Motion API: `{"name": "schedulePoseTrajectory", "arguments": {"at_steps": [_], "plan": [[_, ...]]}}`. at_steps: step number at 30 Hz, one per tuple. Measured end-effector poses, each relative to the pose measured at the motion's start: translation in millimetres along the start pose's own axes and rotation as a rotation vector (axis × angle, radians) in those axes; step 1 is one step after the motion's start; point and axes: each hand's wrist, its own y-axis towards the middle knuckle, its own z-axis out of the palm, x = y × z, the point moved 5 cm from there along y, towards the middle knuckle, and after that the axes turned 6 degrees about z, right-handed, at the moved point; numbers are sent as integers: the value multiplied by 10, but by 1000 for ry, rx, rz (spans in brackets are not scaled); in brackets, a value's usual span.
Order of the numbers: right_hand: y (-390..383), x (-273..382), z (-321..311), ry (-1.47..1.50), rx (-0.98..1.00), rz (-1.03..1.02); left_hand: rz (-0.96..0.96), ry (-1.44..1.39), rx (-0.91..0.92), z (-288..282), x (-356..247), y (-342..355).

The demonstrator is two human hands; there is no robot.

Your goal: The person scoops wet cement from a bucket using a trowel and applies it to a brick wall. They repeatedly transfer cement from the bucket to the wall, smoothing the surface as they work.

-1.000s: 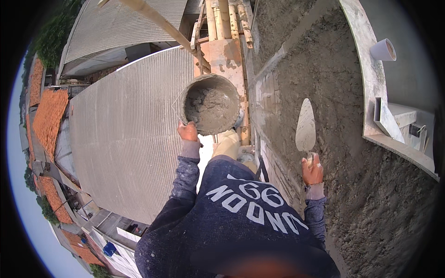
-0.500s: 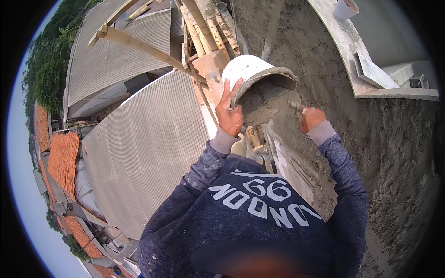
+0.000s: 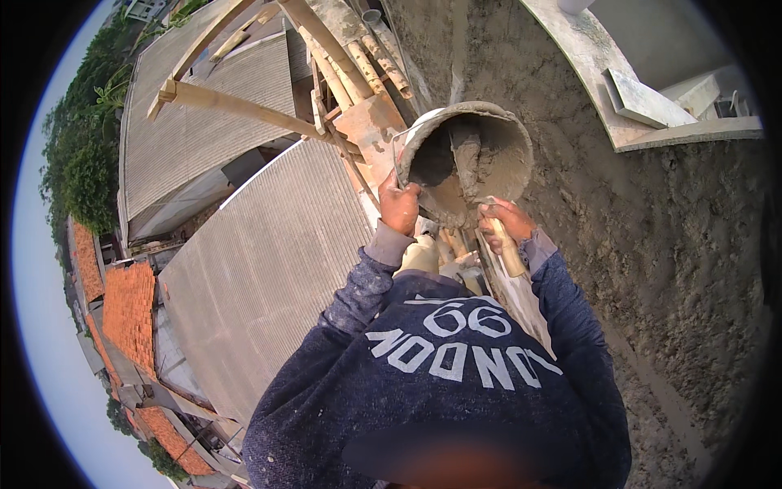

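Note:
A white bucket (image 3: 521, 134), its inside coated with wet grey mortar, is tilted so that its mouth faces me. My left hand (image 3: 399, 205) is closed on the bucket's left rim. In my right hand (image 3: 507, 224) is the wooden handle of a trowel (image 3: 466, 159), whose mortar-smeared blade reaches into the bucket. Grey mortar (image 3: 444, 196) clings along the bucket's lower inner wall. To the right of the bucket spreads a rough, freshly plastered wall (image 3: 635, 244).
Bamboo poles (image 3: 358, 69) and an orange-brown board (image 3: 371, 130) stand beyond the bucket. A ledge (image 3: 595, 65) at upper right carries a pale slab (image 3: 643, 102) and part of a white container (image 3: 575, 5). Corrugated roofs (image 3: 261, 269) lie far below on the left.
The bucket has turned its mouth more toward me. My right hand has moved left from near the wall, bringing the trowel blade into the bucket. The left hand keeps its hold.

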Motion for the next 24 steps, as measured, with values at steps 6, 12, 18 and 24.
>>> {"name": "schedulePoseTrajectory", "arguments": {"at_steps": [6,12,18,24], "plan": [[-469,155,-322,-414,-224,99,16,26,39,19,179,27],[-747,472,-399,-1866,-842,-216,37,147,48,-5,279,34],[-782,710,-305,-2047,-985,-331,-26,128,45,71,234,97],[-450,345,-501,-2022,-657,39,115,224,133,119,-71,-27]]}}
